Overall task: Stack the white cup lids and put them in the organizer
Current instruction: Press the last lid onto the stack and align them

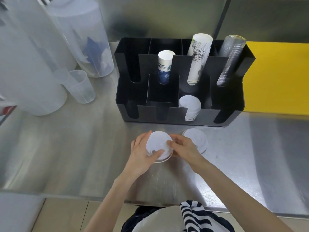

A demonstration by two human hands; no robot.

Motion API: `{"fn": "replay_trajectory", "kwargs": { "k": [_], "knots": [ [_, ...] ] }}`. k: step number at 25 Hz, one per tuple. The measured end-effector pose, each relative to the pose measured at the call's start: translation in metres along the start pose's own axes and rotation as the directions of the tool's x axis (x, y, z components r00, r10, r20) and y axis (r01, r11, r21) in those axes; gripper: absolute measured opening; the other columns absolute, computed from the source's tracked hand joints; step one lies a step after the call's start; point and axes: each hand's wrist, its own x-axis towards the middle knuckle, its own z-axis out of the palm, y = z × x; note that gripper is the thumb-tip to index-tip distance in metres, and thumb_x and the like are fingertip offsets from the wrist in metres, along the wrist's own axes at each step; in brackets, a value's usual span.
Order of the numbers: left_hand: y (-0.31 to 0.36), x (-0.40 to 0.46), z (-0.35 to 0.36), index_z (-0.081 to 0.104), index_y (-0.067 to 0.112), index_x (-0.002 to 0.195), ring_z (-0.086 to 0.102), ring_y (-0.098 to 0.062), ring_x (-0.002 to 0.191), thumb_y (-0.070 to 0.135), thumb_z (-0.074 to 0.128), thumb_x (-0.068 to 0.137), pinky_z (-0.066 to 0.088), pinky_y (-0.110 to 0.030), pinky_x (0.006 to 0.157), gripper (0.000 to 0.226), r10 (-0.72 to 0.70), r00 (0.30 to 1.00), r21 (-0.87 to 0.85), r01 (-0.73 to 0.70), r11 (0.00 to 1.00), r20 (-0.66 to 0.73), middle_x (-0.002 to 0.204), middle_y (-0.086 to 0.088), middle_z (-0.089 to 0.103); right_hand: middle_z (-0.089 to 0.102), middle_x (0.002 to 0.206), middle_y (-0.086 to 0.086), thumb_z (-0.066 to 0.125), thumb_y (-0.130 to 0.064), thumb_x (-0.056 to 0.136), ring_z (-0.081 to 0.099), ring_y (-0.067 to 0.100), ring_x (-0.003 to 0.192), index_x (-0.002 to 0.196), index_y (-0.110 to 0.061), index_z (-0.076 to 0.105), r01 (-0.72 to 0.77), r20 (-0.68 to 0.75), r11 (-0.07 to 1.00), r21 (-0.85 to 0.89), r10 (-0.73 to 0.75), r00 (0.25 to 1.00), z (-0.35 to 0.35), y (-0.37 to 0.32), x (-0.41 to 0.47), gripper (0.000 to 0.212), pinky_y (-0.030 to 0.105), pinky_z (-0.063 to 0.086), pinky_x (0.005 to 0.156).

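Both hands are on a short stack of white lids (158,144) over the steel counter (75,148), right in front of the black organizer (167,96). The left hand (142,156) has its grip wrapped around the near side, thumb on top; the right hand (182,146) pinches the far edge with its fingertips. Another lid pile (195,136) sits just beside, on the counter. More lids (190,106) stand in a front slot of the organizer.

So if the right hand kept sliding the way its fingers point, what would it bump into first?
The right hand points left, at the white lids both hands are holding. It already touches them, so it would push into them and then the left hand.
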Motion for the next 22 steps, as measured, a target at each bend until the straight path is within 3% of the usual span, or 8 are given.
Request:
{"fn": "replay_trajectory", "kwargs": {
  "k": [3, 6, 9, 12, 15, 18, 22],
  "knots": [
    [0.007, 0.006, 0.001, 0.05, 0.023, 0.127, 0.049, -0.017, 0.12, 0.024, 0.056, 0.088, 0.038, -0.031, 0.106, 0.04, -0.183, 0.982, -0.321, 0.162, 0.933, -0.039, 0.127, 0.002, 0.054, 0.064, 0.1, 0.003, 0.054, -0.011, 0.089, 0.061, 0.014, 0.088, 0.11, -0.018, 0.061, 0.026, 0.02, 1.0, 0.004, -0.026, 0.999, -0.019, -0.003, -0.009, 0.023, 0.018, 0.056, 0.068],
    [0.014, 0.011, 0.006, 0.061, 0.017, 0.113, 0.062, -0.021, 0.103, 0.017, 0.059, 0.087, 0.049, -0.042, 0.099, 0.026, -0.214, 0.976, -0.416, 0.212, 0.884, 0.043, 0.115, -0.006, 0.067, 0.062, 0.094, -0.004, 0.057, -0.015, 0.088, 0.059, 0.004, 0.08, 0.109, -0.021, 0.061, 0.049, 0.004, 0.998, -0.04, -0.049, 0.999, -0.036, -0.007, -0.012, 0.023, 0.007, 0.053, 0.057],
    [0.022, 0.015, 0.017, 0.06, 0.008, 0.114, 0.062, -0.02, 0.092, 0.014, 0.059, 0.087, 0.052, -0.038, 0.088, 0.028, -0.231, 0.969, -0.446, 0.244, 0.861, 0.084, 0.104, -0.007, 0.066, 0.06, 0.097, 0.0, 0.061, -0.022, 0.084, 0.057, 0.007, 0.076, 0.114, -0.017, 0.059, 0.052, -0.124, 0.988, -0.146, -0.071, 0.99, -0.05, -0.007, -0.01, 0.031, 0.013, 0.053, 0.058],
    [0.03, 0.02, 0.035, 0.06, 0.015, 0.108, 0.063, -0.021, 0.099, 0.019, 0.06, 0.086, 0.051, -0.042, 0.095, 0.023, -0.222, 0.97, -0.393, 0.245, 0.886, 0.102, 0.106, -0.004, 0.066, 0.059, 0.093, -0.002, 0.062, -0.024, 0.084, 0.055, 0.006, 0.068, 0.108, -0.016, 0.062, 0.015, -0.232, 0.978, -0.208, -0.064, 0.971, -0.064, -0.003, -0.007, 0.025, 0.015, 0.05, 0.06],
    [0.04, 0.025, 0.052, 0.059, 0.02, 0.111, 0.061, -0.021, 0.105, 0.021, 0.056, 0.088, 0.048, -0.045, 0.1, 0.024, -0.184, 0.974, -0.321, 0.219, 0.921, 0.135, 0.106, 0.001, 0.063, 0.06, 0.095, -0.002, 0.06, -0.021, 0.084, 0.057, 0.011, 0.071, 0.104, -0.015, 0.065, -0.015, -0.304, 0.978, -0.209, -0.051, 0.951, -0.081, 0.002, -0.001, 0.021, 0.027, 0.053, 0.078],
    [0.046, 0.032, 0.064, 0.058, 0.014, 0.116, 0.06, -0.024, 0.108, 0.017, 0.052, 0.09, 0.046, -0.045, 0.101, 0.027, -0.178, 0.976, -0.264, 0.205, 0.942, 0.125, 0.114, -0.005, 0.063, 0.062, 0.097, 0.001, 0.058, -0.019, 0.086, 0.058, 0.019, 0.087, 0.098, -0.017, 0.067, -0.039, -0.31, 0.986, -0.162, -0.014, 0.951, -0.094, 0.004, 0.006, 0.015, 0.036, 0.052, 0.09],
    [0.053, 0.04, 0.074, 0.058, 0.012, 0.117, 0.06, -0.022, 0.102, 0.017, 0.052, 0.09, 0.045, -0.034, 0.101, 0.028, -0.185, 0.976, -0.213, 0.206, 0.955, 0.116, 0.12, -0.01, 0.059, 0.064, 0.1, 0.002, 0.057, -0.018, 0.086, 0.058, 0.018, 0.088, 0.104, -0.014, 0.067, -0.073, -0.31, 0.979, -0.188, 0.012, 0.951, -0.104, 0.007, 0.015, 0.021, 0.033, 0.049, 0.092]
  ]
}}
